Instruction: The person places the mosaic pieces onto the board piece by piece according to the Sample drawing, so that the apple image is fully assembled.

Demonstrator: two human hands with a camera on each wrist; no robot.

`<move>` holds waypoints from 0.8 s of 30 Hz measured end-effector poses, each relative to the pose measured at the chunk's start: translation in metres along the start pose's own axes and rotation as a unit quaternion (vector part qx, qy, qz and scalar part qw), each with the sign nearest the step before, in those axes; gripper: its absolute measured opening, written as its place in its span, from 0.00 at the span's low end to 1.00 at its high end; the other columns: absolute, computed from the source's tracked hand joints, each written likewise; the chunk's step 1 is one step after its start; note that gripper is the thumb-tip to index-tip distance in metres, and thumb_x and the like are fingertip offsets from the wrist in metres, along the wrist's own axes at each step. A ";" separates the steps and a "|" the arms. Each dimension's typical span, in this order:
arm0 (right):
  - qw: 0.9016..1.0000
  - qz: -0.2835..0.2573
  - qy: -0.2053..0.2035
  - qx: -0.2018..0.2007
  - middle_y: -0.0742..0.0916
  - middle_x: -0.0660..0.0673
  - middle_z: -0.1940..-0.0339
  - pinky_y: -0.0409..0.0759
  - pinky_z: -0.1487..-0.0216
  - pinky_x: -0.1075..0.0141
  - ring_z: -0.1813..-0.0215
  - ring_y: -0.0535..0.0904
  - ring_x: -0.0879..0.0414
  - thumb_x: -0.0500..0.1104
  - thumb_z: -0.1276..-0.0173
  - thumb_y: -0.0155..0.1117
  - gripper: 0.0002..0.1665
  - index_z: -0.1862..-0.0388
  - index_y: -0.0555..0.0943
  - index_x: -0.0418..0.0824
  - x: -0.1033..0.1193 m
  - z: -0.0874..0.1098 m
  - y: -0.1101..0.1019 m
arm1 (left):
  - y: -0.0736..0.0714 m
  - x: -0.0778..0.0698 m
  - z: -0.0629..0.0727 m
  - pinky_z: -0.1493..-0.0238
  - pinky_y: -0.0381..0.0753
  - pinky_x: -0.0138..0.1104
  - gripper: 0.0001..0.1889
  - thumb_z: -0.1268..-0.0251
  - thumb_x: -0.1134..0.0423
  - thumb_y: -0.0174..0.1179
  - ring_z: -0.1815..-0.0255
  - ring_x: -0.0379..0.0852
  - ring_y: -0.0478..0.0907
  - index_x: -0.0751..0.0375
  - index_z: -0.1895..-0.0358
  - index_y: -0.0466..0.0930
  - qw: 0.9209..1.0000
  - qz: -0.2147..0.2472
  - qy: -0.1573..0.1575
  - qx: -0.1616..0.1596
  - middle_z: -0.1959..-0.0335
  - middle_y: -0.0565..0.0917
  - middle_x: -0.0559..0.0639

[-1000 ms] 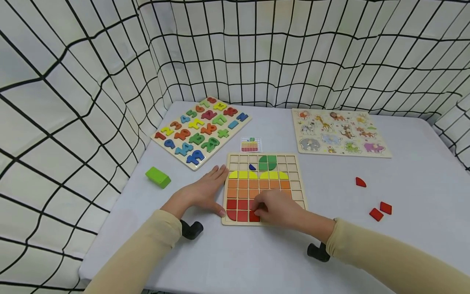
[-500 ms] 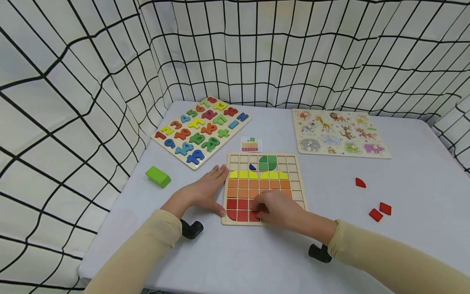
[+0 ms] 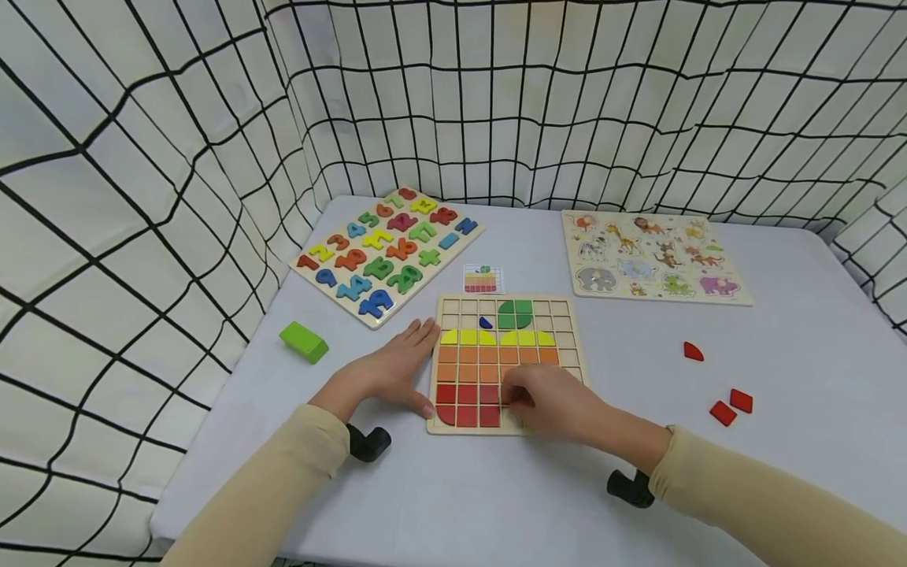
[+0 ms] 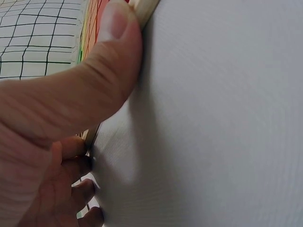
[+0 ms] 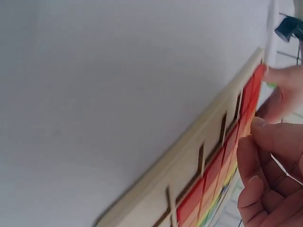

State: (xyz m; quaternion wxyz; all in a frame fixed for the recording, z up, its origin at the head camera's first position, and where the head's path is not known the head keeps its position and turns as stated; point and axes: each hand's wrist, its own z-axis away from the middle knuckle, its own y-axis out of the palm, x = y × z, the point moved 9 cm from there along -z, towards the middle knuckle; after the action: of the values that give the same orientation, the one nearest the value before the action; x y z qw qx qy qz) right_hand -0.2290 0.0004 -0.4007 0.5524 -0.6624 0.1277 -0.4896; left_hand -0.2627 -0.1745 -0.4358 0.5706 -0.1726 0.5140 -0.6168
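A square wooden grid board (image 3: 575,346) lies on the table, set with coloured tiles: green, blue and yellow ones above orange rows (image 3: 468,364) and red tiles (image 3: 468,405). At its left edge rests my left hand (image 3: 393,366), fingers extended; in the left wrist view the thumb (image 4: 113,52) presses the board's rim. My right hand (image 3: 549,402) hovers over the lower rows, fingers curled. No tile shows between thumb and fingers in the right wrist view, where bottom-row cells (image 5: 189,165) are bare. The right hand hides some cells in the head view.
Two red square tiles (image 3: 723,413) and a red quarter-round tile (image 3: 693,351) lie at the right. Beyond the board are a small pattern card (image 3: 483,279), a letter-and-number puzzle (image 3: 386,256) and an animal puzzle (image 3: 655,256). A green block (image 3: 304,342) lies left. Black netting surrounds the table.
My right hand has moved slightly right, off a red tile it was pressing into the bottom row; that tile now sits in the third column. My left hand stays put.
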 end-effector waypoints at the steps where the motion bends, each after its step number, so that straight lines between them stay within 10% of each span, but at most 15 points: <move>1: 1.000 -0.002 0.007 -0.003 0.85 0.56 0.70 0.80 0.63 0.70 0.66 0.76 0.60 0.32 0.36 0.72 0.08 0.65 0.86 0.44 -0.006 0.003 -0.005 | 0.000 0.000 0.000 0.15 0.43 0.54 0.67 0.50 0.46 0.79 0.14 0.62 0.32 0.68 0.17 0.39 1.000 -0.001 0.000 0.000 0.14 0.39 0.62; 13: 0.990 0.030 0.105 -0.087 0.91 0.43 0.57 0.85 0.49 0.44 0.50 0.86 0.44 0.34 0.34 0.71 0.13 0.51 0.86 0.38 -0.131 0.081 -0.081 | 0.001 0.001 0.000 0.14 0.42 0.52 0.68 0.50 0.45 0.79 0.13 0.62 0.31 0.68 0.17 0.39 1.000 -0.011 0.001 0.000 0.14 0.39 0.61; 24: 0.981 0.076 0.170 -0.051 0.90 0.39 0.55 0.84 0.53 0.44 0.51 0.80 0.39 0.41 0.40 0.77 0.18 0.51 0.88 0.37 -0.212 0.148 -0.093 | 0.002 0.002 -0.003 0.14 0.42 0.53 0.68 0.50 0.45 0.79 0.13 0.62 0.31 0.68 0.17 0.38 1.000 -0.011 -0.004 0.003 0.14 0.39 0.61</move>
State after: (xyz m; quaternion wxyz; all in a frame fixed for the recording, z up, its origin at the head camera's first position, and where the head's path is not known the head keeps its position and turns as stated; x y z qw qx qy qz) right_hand -0.2508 0.2740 -0.4156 0.5236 -0.5853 0.2946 -0.5445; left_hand -0.2645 -0.1748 -0.4389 0.5666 -0.1790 0.5074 -0.6241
